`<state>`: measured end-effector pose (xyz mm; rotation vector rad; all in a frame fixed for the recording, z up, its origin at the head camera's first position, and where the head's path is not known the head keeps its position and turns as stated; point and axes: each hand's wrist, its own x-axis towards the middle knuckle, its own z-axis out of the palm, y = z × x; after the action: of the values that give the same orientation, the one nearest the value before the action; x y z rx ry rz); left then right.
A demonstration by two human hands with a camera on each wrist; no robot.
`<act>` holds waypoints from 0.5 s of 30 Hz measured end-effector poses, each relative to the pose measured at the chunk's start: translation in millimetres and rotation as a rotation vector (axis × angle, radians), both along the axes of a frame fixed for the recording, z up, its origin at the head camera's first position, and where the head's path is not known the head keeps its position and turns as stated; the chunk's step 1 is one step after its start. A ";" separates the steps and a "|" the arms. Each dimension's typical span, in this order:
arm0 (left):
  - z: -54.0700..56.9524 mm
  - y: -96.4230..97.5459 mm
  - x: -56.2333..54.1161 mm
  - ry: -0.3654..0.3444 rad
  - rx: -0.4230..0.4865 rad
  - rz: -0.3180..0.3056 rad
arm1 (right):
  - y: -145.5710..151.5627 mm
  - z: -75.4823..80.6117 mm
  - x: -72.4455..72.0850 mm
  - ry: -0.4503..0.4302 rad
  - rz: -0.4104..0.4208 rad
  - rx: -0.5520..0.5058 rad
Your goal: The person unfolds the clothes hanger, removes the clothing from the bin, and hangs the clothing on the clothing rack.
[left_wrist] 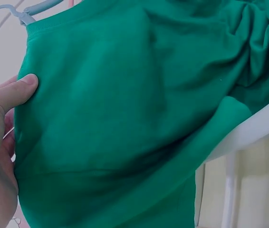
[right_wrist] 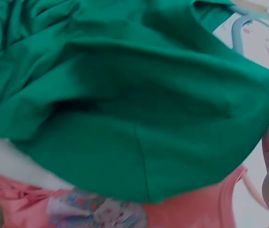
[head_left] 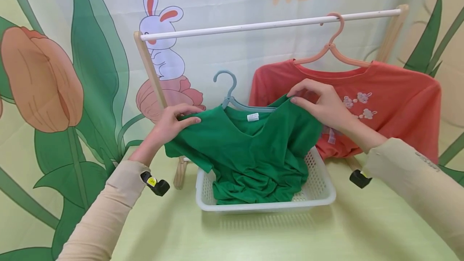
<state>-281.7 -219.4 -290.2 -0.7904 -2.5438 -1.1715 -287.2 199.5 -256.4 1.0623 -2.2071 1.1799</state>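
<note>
A green V-neck T-shirt [head_left: 250, 152] is held up by its shoulders, its lower part bunched in a white plastic basket [head_left: 266, 206]. Inside its neckline sits a blue hanger [head_left: 232, 99], its hook standing up above the collar. My left hand [head_left: 172, 123] pinches the shirt's left-side shoulder between thumb and fingers; the thumb lies on the front of the cloth in the left wrist view. With thumb and fingertips my right hand [head_left: 322, 102] pinches the other shoulder near the neckline. Cloth hides most of the hanger's arms.
Behind the basket stands a rack with a white rail [head_left: 232, 28] and wooden posts. A coral red shirt [head_left: 391, 104] hangs from it on a pink hanger [head_left: 335, 47] at the right. A printed cloth backdrop [head_left: 98, 51] with tulips and a rabbit rises behind the pale green table [head_left: 253, 241].
</note>
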 end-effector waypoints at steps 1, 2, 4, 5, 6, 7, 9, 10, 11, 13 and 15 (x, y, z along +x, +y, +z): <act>0.1 1.0 -0.2 -0.001 0.004 -0.002 | -3.3 1.6 -0.1 0.003 0.007 -0.003; 0.3 2.0 -0.1 0.001 0.004 -0.004 | -6.6 3.4 -0.1 0.005 0.017 -0.006; 0.6 4.1 -0.4 0.002 0.006 -0.008 | -12.7 6.6 -0.1 0.008 0.023 -0.008; 0.8 5.1 -0.6 0.001 0.008 -0.012 | -15.7 8.3 0.4 0.006 0.022 -0.009; 1.1 5.8 -0.6 0.001 0.010 -0.014 | -18.1 9.5 0.6 0.003 0.016 -0.008; 1.2 6.4 -0.6 0.001 0.011 -0.015 | -20.4 10.8 1.1 -0.002 0.007 -0.007; 1.4 7.1 -0.3 -0.001 0.013 -0.013 | -23.9 12.4 1.1 -0.014 -0.021 -0.002; 1.3 7.2 -0.4 -0.003 0.015 -0.013 | -25.1 12.8 1.0 -0.022 -0.035 0.002; 1.2 7.1 -0.4 -0.003 0.018 -0.012 | -25.9 13.0 0.8 -0.030 -0.050 0.009; 0.9 6.7 0.4 -0.008 0.028 -0.011 | -26.8 12.7 -0.3 -0.045 -0.068 0.029; 1.2 6.3 1.0 -0.012 0.044 -0.013 | -26.9 11.6 -1.4 -0.055 -0.078 0.063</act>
<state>-280.7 -213.1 -289.0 -0.7930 -2.5170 -1.2358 -288.6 172.6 -244.8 0.9697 -2.3193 1.1256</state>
